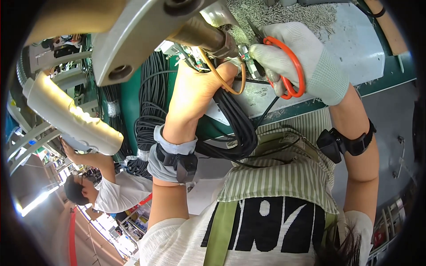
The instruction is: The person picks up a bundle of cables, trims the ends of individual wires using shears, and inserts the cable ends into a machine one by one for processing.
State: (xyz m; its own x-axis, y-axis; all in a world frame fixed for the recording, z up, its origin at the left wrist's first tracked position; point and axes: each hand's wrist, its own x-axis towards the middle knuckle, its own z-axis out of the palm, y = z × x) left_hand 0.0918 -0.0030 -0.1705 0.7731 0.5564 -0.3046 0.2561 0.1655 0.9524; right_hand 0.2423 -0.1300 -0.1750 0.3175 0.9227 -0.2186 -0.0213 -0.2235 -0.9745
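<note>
My left hand (193, 88), bare, is closed around a cluster of cable ends with small green-and-metal connectors (188, 55). A bundle of black cables (237, 122) hangs below it. The machine head partly hides its fingers. My right hand (295, 55), in a pale knitted glove, has red-handled scissors (296, 66) looped over its fingers, dark blades pointing up. Its thumb and fingertips are at a small silver-and-green connector (252, 64), close to my left thumb. A thin tan loop (242, 82) hangs in front of my left thumb.
A grey machine arm (133, 37) with a metal spindle (213, 40) overhangs the left hand. Small metal pieces (284, 17) lie heaped on the bench's white sheet (361, 42). Coiled black cables (153, 88) and a lit lamp (71, 115) are leftward, with another person (115, 193) beyond.
</note>
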